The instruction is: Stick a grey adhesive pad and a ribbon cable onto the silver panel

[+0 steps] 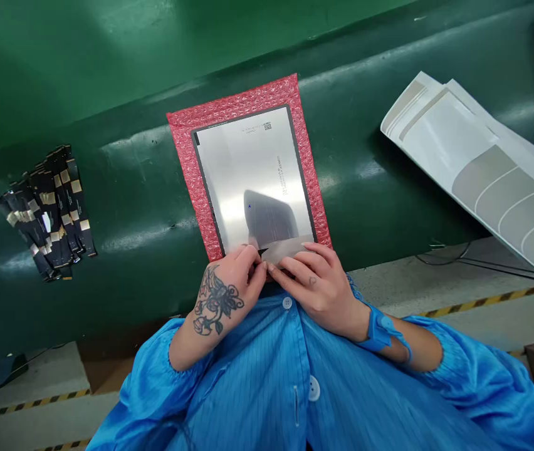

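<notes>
Head view: panel lies on red bubble wrap on the green table, at 12 o'clock from both hands. Left hand and right hand pinch a film tab at its near edge — peel likely starting; next calls for a steady upward pull.

Green work surface, glossy, running across the view. Directly on it: a red bubble-wrap pad at centre, bearing a silver panel; a fanned pile of black flex cables well apart to the left; a stack of white-and-grey sheets to the right, overhanging the near edge
</notes>
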`<state>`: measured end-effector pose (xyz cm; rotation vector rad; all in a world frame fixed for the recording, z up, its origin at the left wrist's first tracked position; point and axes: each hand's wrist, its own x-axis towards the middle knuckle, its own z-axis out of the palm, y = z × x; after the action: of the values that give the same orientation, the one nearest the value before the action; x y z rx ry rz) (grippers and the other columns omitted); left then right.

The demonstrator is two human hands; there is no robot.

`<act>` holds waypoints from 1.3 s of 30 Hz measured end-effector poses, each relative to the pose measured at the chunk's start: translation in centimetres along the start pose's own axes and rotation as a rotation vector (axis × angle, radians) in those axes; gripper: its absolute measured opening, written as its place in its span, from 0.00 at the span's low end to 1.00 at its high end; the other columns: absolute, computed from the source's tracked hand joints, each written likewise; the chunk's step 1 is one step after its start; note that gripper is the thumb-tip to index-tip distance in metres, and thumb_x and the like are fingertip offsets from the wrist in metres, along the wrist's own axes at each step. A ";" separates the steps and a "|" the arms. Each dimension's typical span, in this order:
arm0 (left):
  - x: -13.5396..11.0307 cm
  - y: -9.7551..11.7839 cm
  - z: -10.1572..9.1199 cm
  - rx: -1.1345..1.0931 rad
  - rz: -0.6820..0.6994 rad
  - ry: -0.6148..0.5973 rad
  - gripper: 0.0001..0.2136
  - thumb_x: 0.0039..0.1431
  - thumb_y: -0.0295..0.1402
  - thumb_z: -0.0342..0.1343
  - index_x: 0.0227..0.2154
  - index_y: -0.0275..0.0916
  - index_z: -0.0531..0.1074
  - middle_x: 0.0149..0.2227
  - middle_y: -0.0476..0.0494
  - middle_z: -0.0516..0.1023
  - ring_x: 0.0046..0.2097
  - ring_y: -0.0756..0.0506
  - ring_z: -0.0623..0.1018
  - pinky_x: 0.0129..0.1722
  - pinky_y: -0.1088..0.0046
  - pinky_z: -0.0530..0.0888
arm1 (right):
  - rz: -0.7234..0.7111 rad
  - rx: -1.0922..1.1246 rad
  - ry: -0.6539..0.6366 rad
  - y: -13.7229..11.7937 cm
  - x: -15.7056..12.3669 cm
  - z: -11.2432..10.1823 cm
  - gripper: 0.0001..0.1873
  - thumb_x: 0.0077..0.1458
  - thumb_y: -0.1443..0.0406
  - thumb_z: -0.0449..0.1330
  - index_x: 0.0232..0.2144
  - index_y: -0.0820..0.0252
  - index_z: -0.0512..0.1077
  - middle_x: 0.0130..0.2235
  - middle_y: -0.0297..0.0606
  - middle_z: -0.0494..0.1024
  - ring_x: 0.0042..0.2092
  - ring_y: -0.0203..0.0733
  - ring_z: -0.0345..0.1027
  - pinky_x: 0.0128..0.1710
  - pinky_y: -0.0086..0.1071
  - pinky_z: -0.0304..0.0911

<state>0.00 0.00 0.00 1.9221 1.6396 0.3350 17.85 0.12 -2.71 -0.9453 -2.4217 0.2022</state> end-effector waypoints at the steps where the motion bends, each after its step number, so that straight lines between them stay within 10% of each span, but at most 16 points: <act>1: 0.0 0.0 0.1 0.005 0.003 0.002 0.08 0.59 0.29 0.51 0.23 0.39 0.65 0.21 0.53 0.70 0.22 0.52 0.70 0.22 0.78 0.63 | -0.006 0.003 0.000 0.0 0.0 0.0 0.11 0.60 0.73 0.54 0.39 0.60 0.76 0.36 0.36 0.77 0.41 0.37 0.64 0.50 0.39 0.63; 10: -0.6 -0.9 -0.6 0.075 -0.153 0.224 0.08 0.57 0.34 0.58 0.27 0.39 0.67 0.20 0.55 0.71 0.20 0.53 0.70 0.21 0.79 0.66 | -0.013 -0.003 0.006 0.1 0.1 0.0 0.12 0.60 0.73 0.53 0.40 0.61 0.75 0.36 0.34 0.78 0.40 0.36 0.65 0.51 0.39 0.63; 14: -1.8 -1.1 -0.5 0.111 0.065 0.441 0.02 0.59 0.28 0.55 0.33 0.37 0.71 0.29 0.47 0.77 0.31 0.50 0.77 0.32 0.76 0.73 | 0.009 0.034 0.038 -0.1 -0.7 0.2 0.12 0.59 0.74 0.53 0.42 0.63 0.74 0.36 0.35 0.79 0.41 0.36 0.67 0.53 0.39 0.63; 19: -3.0 -0.9 3.1 0.216 0.479 0.386 0.14 0.59 0.25 0.51 0.49 0.34 0.70 0.46 0.36 0.79 0.56 0.41 0.73 0.58 0.59 0.67 | 0.094 0.121 0.113 -0.8 -2.8 1.0 0.17 0.58 0.75 0.53 0.49 0.67 0.69 0.44 0.44 0.79 0.52 0.40 0.68 0.58 0.44 0.61; 26: -3.0 -1.4 5.9 0.481 0.397 0.278 0.21 0.67 0.35 0.40 0.53 0.27 0.67 0.53 0.30 0.74 0.66 0.40 0.58 0.67 0.53 0.43 | 0.064 0.140 0.023 -1.5 -2.0 2.4 0.32 0.66 0.56 0.42 0.60 0.79 0.52 0.54 0.60 0.70 0.67 0.52 0.46 0.57 0.52 0.61; 39: -3.1 -1.6 5.8 0.500 0.361 0.255 0.29 0.65 0.44 0.45 0.62 0.28 0.56 0.56 0.29 0.70 0.63 0.38 0.64 0.66 0.55 0.50 | 0.201 -0.193 -0.154 0.5 -3.5 1.9 0.32 0.65 0.53 0.40 0.60 0.72 0.58 0.60 0.54 0.65 0.65 0.48 0.50 0.64 0.49 0.46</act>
<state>1.19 -4.40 -5.01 2.6596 1.6373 0.3449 19.31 -1.74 -6.01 -1.3056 -2.5184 0.1178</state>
